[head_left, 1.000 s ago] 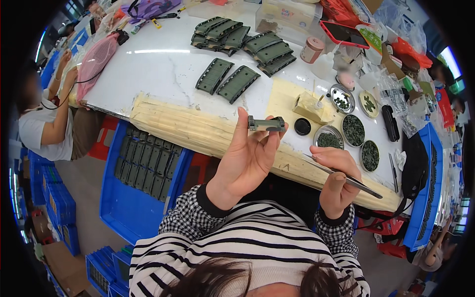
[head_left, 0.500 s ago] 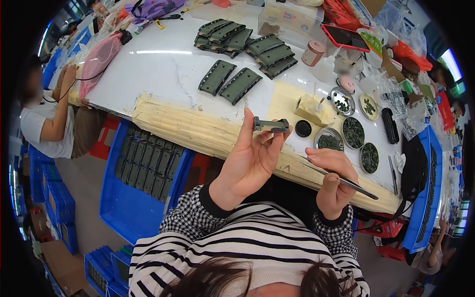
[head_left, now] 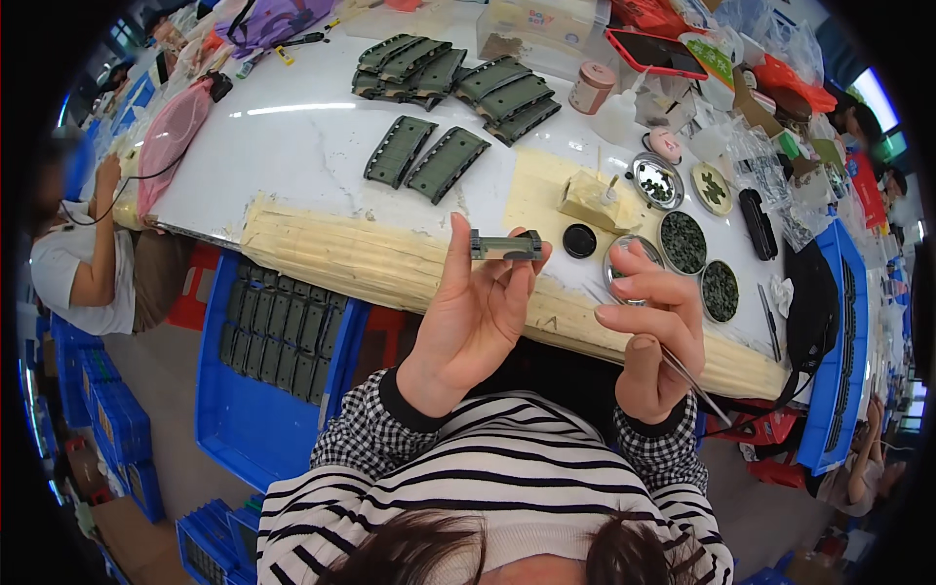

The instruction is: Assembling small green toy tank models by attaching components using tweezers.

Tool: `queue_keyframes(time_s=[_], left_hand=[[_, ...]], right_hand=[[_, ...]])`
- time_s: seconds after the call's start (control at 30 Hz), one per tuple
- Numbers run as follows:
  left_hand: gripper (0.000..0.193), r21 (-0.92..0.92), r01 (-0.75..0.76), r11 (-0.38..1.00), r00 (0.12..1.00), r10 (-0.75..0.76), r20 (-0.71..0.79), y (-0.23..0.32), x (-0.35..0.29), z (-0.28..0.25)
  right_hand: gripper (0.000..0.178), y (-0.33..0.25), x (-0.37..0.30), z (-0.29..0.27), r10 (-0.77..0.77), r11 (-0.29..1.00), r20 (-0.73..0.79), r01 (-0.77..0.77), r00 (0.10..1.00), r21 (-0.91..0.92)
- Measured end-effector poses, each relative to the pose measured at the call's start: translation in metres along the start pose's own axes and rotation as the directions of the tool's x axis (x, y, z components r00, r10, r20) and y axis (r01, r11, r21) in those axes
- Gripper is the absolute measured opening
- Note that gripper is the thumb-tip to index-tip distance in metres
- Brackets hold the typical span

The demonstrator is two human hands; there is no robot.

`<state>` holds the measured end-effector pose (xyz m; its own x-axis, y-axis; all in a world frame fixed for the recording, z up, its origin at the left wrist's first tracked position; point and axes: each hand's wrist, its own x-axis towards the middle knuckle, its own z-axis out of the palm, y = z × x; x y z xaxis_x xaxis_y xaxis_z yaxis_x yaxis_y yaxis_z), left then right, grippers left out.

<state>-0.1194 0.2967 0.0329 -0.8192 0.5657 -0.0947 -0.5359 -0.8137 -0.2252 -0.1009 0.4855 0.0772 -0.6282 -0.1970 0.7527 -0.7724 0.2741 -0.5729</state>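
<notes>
Just above the centre of the frame, the left hand is holding up a small olive-green oblong plastic part with dark end caps, pinching it lengthwise between the thumb at its left end and the fingertips at its right, so the part is lying level and clear of the table. To the right of it, the right hand is gripping a pair of slim metal tweezers, the fingers curled round the shaft, which is running down toward the lower right; the tips are hidden behind the fingers, so I cannot tell whether they are carrying anything.

Behind the hands, the white worktable with a pale yellow padded front edge is filling the upper half of the frame. Just beyond the right hand, round metal dishes of tiny dark green pieces are sitting in a cluster, with a small black round cap beside them. Ridged olive-green panels are lying flat at upper centre, and more are stacked further up. At lower left, a blue plastic crate of dark panels is standing below the table edge.

It looks like a fitting step: the part is being presented while the tweezers are being readied. The next move probably calls for a steady left pinch and a fine, well-aimed approach of the tweezer tips to the part.
</notes>
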Motion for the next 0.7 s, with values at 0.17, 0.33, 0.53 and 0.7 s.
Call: queue_keyframes(time_s=[0.17, 0.33, 0.53, 0.7], left_hand=[[0.059, -0.051, 0.026, 0.998, 1.000, -0.027, -0.012, -0.002, 0.002, -0.002], [0.066, -0.120, 0.066, 0.991, 0.996, -0.057, 0.076, 0.001, -0.001, -0.004], [0.079, -0.107, 0.086, 0.990, 0.992, -0.075, 0.102, 0.001, 0.002, -0.006], [0.074, -0.154, 0.093, 0.984, 0.991, -0.076, 0.110, 0.001, 0.000, -0.009]], right_hand=[[0.012, -0.043, 0.022, 0.000, -0.078, 0.691, -0.082, 0.113, 0.994, 0.714], [0.017, -0.055, 0.041, 0.012, -0.226, 0.365, -0.036, 0.119, 0.973, 0.923], [0.023, -0.052, 0.040, 0.013, -0.248, 0.316, -0.072, 0.151, 0.966, 0.937], [0.029, -0.057, 0.038, 0.010, -0.265, 0.292, -0.085, 0.164, 0.960, 0.942]])
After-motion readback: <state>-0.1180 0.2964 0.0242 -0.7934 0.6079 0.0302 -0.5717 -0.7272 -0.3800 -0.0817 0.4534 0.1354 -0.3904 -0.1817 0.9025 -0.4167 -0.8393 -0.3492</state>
